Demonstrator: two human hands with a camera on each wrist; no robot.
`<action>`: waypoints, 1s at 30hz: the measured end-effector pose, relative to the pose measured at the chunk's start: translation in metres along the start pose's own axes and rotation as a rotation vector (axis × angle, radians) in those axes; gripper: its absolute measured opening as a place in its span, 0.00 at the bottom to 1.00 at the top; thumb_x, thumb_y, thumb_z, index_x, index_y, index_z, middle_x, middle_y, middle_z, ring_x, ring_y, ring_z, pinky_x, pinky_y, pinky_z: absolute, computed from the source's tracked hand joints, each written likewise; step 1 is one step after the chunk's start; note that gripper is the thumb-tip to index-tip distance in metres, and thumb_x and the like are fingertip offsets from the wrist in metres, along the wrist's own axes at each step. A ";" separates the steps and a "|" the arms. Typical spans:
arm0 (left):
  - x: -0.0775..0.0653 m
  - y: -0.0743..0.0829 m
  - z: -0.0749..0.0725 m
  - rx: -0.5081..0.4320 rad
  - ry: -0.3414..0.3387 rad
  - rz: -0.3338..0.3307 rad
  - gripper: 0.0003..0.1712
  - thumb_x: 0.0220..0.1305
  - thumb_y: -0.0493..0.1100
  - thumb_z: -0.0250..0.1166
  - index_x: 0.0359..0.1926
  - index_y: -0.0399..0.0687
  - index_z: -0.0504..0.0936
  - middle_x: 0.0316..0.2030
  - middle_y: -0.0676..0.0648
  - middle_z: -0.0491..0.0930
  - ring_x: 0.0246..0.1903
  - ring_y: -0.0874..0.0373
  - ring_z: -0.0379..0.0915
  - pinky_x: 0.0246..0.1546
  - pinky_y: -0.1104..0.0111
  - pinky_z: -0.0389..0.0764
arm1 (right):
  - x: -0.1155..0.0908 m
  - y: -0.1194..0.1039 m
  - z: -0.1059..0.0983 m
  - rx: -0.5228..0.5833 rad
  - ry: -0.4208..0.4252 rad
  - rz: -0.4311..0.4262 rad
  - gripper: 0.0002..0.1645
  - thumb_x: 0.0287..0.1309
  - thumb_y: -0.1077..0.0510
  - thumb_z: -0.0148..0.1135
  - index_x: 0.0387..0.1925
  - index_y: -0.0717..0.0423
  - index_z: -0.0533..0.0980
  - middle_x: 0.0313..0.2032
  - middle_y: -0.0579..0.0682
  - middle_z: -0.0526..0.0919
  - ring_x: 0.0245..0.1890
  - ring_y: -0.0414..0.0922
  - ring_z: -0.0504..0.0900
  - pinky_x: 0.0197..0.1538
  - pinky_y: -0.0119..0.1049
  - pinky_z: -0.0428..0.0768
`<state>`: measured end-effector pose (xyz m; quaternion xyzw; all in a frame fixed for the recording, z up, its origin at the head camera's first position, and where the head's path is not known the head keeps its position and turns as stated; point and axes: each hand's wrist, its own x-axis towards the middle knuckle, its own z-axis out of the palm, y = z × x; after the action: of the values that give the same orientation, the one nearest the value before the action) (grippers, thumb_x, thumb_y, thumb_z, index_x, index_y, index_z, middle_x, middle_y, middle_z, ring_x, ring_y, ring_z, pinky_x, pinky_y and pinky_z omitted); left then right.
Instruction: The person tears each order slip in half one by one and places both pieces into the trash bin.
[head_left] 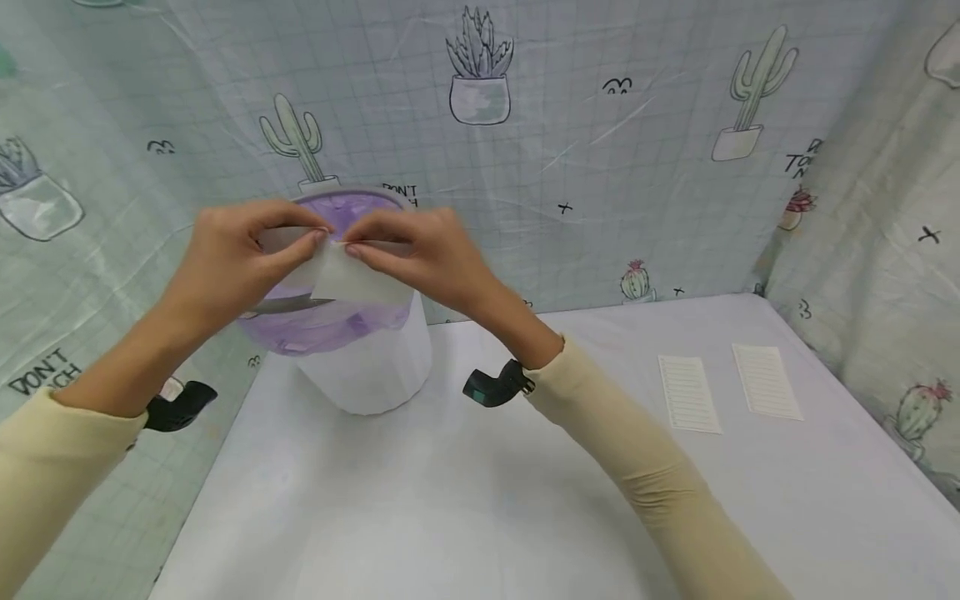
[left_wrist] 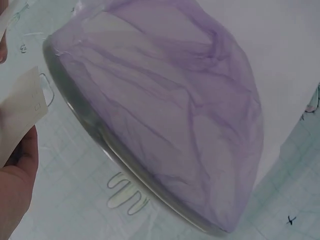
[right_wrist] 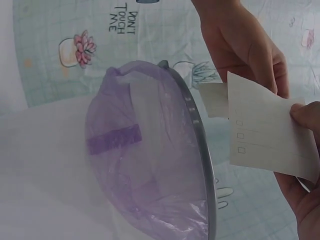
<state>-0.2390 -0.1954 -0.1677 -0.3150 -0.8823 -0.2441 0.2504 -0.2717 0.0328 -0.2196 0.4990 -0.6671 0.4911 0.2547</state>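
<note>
Above a white bin [head_left: 375, 375] lined with a purple plastic bag [head_left: 330, 331], both hands hold white paper close together. My left hand [head_left: 228, 262] pinches paper between thumb and fingertips. My right hand [head_left: 431, 254] pinches a paper piece [head_left: 363, 279] that hangs over the bin's opening. In the right wrist view, this paper [right_wrist: 265, 132] bears small printed checkboxes, and a smaller paper part [right_wrist: 215, 100] shows behind it by the left hand. Whether the two parts are joined is hidden by the fingers.
Two lined paper sheets [head_left: 690, 393] lie side by side on the right of the white table [head_left: 465, 500]. A curtain [head_left: 570, 150] printed with cacti hangs behind and at both sides. The bin's metal rim [right_wrist: 205, 150] runs around its top, over the bag.
</note>
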 end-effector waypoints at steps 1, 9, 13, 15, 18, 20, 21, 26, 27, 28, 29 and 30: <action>0.000 -0.002 -0.001 0.004 0.000 -0.017 0.06 0.65 0.34 0.69 0.43 0.39 0.89 0.39 0.43 0.88 0.37 0.81 0.74 0.32 0.86 0.72 | 0.004 0.000 0.001 -0.004 -0.009 0.001 0.06 0.65 0.63 0.68 0.41 0.60 0.86 0.39 0.48 0.90 0.45 0.33 0.86 0.50 0.28 0.82; 0.004 -0.013 -0.012 0.044 -0.018 -0.075 0.09 0.69 0.38 0.67 0.45 0.39 0.88 0.42 0.40 0.88 0.41 0.85 0.70 0.41 0.86 0.70 | 0.029 0.003 0.005 0.016 -0.053 -0.024 0.05 0.65 0.65 0.67 0.41 0.63 0.85 0.41 0.51 0.90 0.47 0.35 0.87 0.54 0.27 0.80; 0.006 -0.019 -0.021 0.082 -0.032 -0.107 0.08 0.69 0.40 0.68 0.45 0.42 0.89 0.42 0.40 0.87 0.39 0.84 0.71 0.38 0.85 0.69 | 0.037 0.004 0.005 0.014 -0.069 -0.009 0.06 0.66 0.64 0.67 0.41 0.63 0.85 0.43 0.52 0.90 0.48 0.37 0.87 0.54 0.26 0.80; 0.007 -0.022 -0.025 0.099 -0.039 -0.126 0.08 0.69 0.42 0.68 0.44 0.44 0.89 0.41 0.42 0.88 0.37 0.83 0.71 0.36 0.85 0.68 | 0.041 0.004 0.004 0.006 -0.082 0.012 0.06 0.66 0.64 0.67 0.41 0.63 0.85 0.43 0.52 0.90 0.49 0.38 0.87 0.54 0.26 0.80; 0.010 -0.028 -0.031 0.123 -0.060 -0.152 0.09 0.69 0.45 0.68 0.44 0.46 0.90 0.38 0.56 0.87 0.36 0.82 0.70 0.35 0.84 0.67 | 0.048 0.006 0.002 -0.019 -0.113 0.051 0.06 0.66 0.63 0.67 0.41 0.62 0.85 0.43 0.50 0.90 0.50 0.36 0.86 0.55 0.24 0.78; 0.012 -0.033 -0.034 0.137 -0.080 -0.164 0.10 0.69 0.45 0.68 0.44 0.46 0.90 0.37 0.64 0.85 0.35 0.81 0.70 0.35 0.83 0.66 | 0.055 0.008 0.001 -0.050 -0.143 0.065 0.06 0.67 0.62 0.66 0.42 0.61 0.85 0.43 0.49 0.89 0.49 0.34 0.86 0.55 0.23 0.77; 0.014 -0.035 -0.035 0.143 -0.094 -0.175 0.10 0.69 0.46 0.68 0.44 0.46 0.90 0.37 0.64 0.86 0.35 0.80 0.70 0.35 0.82 0.66 | 0.058 0.009 0.000 -0.067 -0.160 0.068 0.06 0.67 0.62 0.66 0.42 0.60 0.85 0.43 0.48 0.89 0.49 0.34 0.86 0.55 0.23 0.77; 0.021 -0.046 -0.041 0.167 -0.182 -0.241 0.15 0.71 0.48 0.66 0.48 0.44 0.89 0.46 0.43 0.87 0.33 0.76 0.69 0.30 0.82 0.66 | 0.078 0.016 -0.001 -0.145 -0.267 0.083 0.08 0.68 0.60 0.66 0.44 0.58 0.86 0.43 0.45 0.90 0.47 0.31 0.85 0.54 0.22 0.76; 0.023 -0.048 -0.042 0.170 -0.198 -0.257 0.16 0.72 0.50 0.65 0.49 0.44 0.89 0.48 0.38 0.86 0.33 0.76 0.69 0.30 0.81 0.66 | 0.082 0.017 -0.001 -0.166 -0.290 0.078 0.08 0.68 0.60 0.66 0.45 0.58 0.86 0.43 0.45 0.90 0.46 0.32 0.85 0.53 0.22 0.76; 0.024 -0.050 -0.044 0.175 -0.212 -0.266 0.17 0.72 0.51 0.64 0.49 0.43 0.89 0.48 0.37 0.86 0.32 0.75 0.69 0.29 0.81 0.66 | 0.086 0.018 -0.001 -0.180 -0.315 0.077 0.08 0.68 0.60 0.66 0.45 0.58 0.86 0.43 0.46 0.89 0.47 0.32 0.85 0.54 0.21 0.76; 0.026 -0.052 -0.045 0.178 -0.228 -0.276 0.18 0.73 0.51 0.64 0.50 0.43 0.88 0.49 0.37 0.86 0.32 0.75 0.69 0.29 0.80 0.67 | 0.089 0.018 -0.001 -0.196 -0.341 0.076 0.08 0.68 0.60 0.65 0.44 0.58 0.86 0.43 0.46 0.89 0.47 0.33 0.85 0.54 0.21 0.76; 0.028 -0.053 -0.045 0.175 -0.244 -0.289 0.19 0.73 0.52 0.63 0.51 0.43 0.88 0.50 0.36 0.85 0.32 0.75 0.69 0.30 0.79 0.67 | 0.093 0.019 -0.002 -0.217 -0.368 0.071 0.08 0.68 0.61 0.65 0.44 0.58 0.86 0.43 0.46 0.89 0.47 0.34 0.85 0.54 0.21 0.76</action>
<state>-0.2811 -0.2464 -0.1311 -0.1895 -0.9600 -0.1598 0.1305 -0.3240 -0.0036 -0.1492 0.5261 -0.7684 0.3257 0.1634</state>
